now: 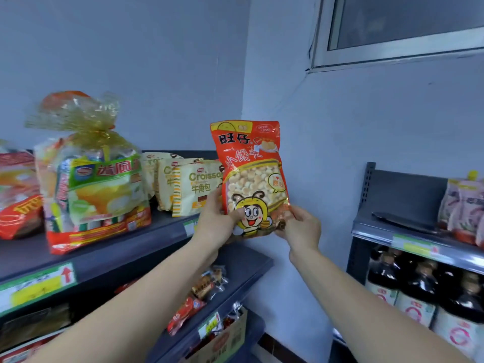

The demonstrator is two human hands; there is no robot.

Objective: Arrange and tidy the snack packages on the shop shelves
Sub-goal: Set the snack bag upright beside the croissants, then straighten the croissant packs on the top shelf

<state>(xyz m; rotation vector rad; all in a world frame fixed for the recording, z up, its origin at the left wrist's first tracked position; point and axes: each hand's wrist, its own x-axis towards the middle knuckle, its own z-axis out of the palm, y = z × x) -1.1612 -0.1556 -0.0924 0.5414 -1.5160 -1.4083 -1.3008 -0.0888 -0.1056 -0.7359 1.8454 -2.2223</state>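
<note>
I hold an orange-red snack bag point(251, 169) with a bee cartoon and a clear window of small round biscuits upright in front of the wall corner. My left hand point(217, 221) grips its lower left edge, thumb on the front. My right hand point(301, 229) pinches its lower right corner. The bag hangs just right of the top dark shelf point(167, 231), beside a row of cream croissant packs point(193, 187) standing on that shelf.
A large tied gift bag of snacks point(91, 179) and a red pack point(18, 205) stand at the left of the top shelf. Small wrapped snacks point(207, 286) lie on the shelf below. At right, a second rack holds pink pouches point(463, 208) above dark bottles point(419, 292).
</note>
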